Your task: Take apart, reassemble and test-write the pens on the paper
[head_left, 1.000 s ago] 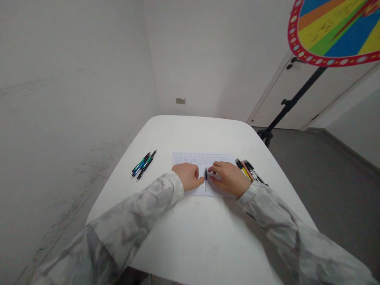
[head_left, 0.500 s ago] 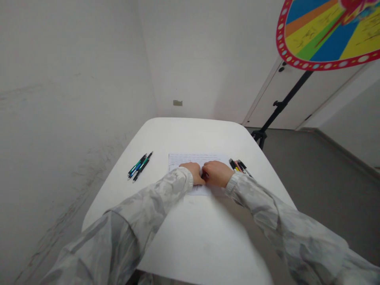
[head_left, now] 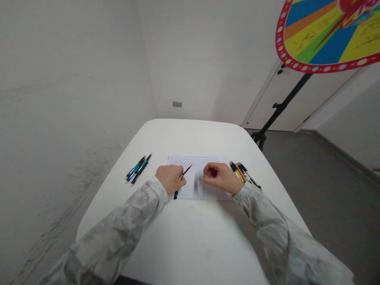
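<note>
Near the centre of the frame, your left hand (head_left: 170,179) has its fingers closed in a pinch on a slim dark rod (head_left: 187,170), whose narrow, pointed end slants toward the upper right above the paper sheet (head_left: 190,193). Just below that hand, a short, glossy black piece (head_left: 176,194) shows at the sheet's lower edge. Right of centre, your right hand (head_left: 222,176) curls its fingers toward the thumb in a rounded loop over the sheet; at this size you cannot tell whether the tips meet or pinch anything small. The sheet is thin, white and flat, with rows of fine handwriting across its upper part. Left of centre lies a cluster of smooth, slender pens (head_left: 139,170) in black, blue and green; beside your right wrist, a second bunch of pens (head_left: 244,173) shows black, yellow, pinkish and pale barrels. Your mottled grey sleeves (head_left: 118,233) are crinkled, light fabric. The white desk (head_left: 190,136) is smooth with rounded far corners, and the upper right holds a brightly striped wheel (head_left: 326,37) with a red, dotted rim.
</note>
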`<state>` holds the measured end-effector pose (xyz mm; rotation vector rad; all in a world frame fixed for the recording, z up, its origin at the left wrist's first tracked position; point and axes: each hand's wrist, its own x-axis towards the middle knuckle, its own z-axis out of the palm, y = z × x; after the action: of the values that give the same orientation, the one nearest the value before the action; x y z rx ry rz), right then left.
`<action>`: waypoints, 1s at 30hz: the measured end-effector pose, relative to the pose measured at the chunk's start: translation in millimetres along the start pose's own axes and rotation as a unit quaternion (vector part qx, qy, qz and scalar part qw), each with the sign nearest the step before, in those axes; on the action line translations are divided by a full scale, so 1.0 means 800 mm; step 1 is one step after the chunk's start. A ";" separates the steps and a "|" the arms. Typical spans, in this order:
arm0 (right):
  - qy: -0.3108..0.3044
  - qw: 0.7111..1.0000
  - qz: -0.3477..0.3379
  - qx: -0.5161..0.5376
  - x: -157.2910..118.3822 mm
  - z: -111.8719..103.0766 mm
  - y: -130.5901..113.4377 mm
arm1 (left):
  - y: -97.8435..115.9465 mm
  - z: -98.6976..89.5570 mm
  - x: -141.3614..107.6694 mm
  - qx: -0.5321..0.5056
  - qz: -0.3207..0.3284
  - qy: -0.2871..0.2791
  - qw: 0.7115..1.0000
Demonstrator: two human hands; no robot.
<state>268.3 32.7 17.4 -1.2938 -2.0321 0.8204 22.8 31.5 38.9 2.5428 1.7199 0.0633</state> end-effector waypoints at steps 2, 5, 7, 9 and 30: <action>0.042 0.995 0.020 0.092 -0.002 0.012 0.004 | -0.012 0.010 -0.012 -0.005 0.017 0.048 0.999; 0.098 0.975 0.034 0.198 0.000 0.030 0.009 | -0.022 0.031 -0.021 -0.019 0.071 0.128 0.989; 0.117 0.960 0.045 0.251 0.000 0.039 0.014 | -0.028 0.046 -0.023 -0.026 0.119 0.177 0.977; 0.122 0.948 0.061 0.289 -0.001 0.048 0.019 | -0.032 0.059 -0.023 -0.029 0.164 0.218 0.962; 0.128 0.916 0.063 0.375 -0.012 0.068 0.036 | -0.028 0.069 -0.026 -0.072 0.278 0.331 0.899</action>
<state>246.9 23.6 -40.6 -1.0088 -1.2298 1.2530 -1.4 18.2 -17.7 2.9885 0.9525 1.1518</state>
